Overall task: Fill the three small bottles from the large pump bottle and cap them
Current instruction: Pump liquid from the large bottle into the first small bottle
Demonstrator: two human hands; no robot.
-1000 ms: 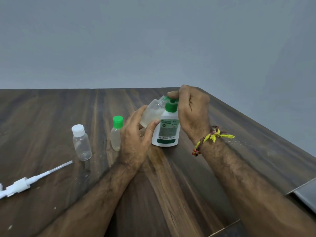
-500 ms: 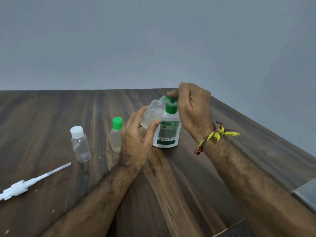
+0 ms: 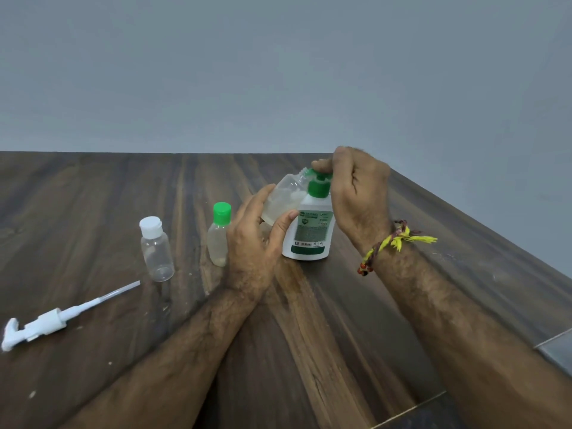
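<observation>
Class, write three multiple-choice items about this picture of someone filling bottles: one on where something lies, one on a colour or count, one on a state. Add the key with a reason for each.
1. Where does the loose white pump lie?
A. On the table, near left
B. In the right hand
C. Inside the large bottle

2. What colour is the cap of the small bottle standing beside the left hand?
A. White
B. Green
C. Blue

3. How is the small bottle in the left hand held?
A. Upright and capped
B. Lying flat on the table
C. Tilted, mouth at the nozzle

Key: 1 A, it rests on the wood apart from everything; 2 B, its top is green; 3 C, it leans toward the large pump bottle, whose green head the right hand covers.
</observation>
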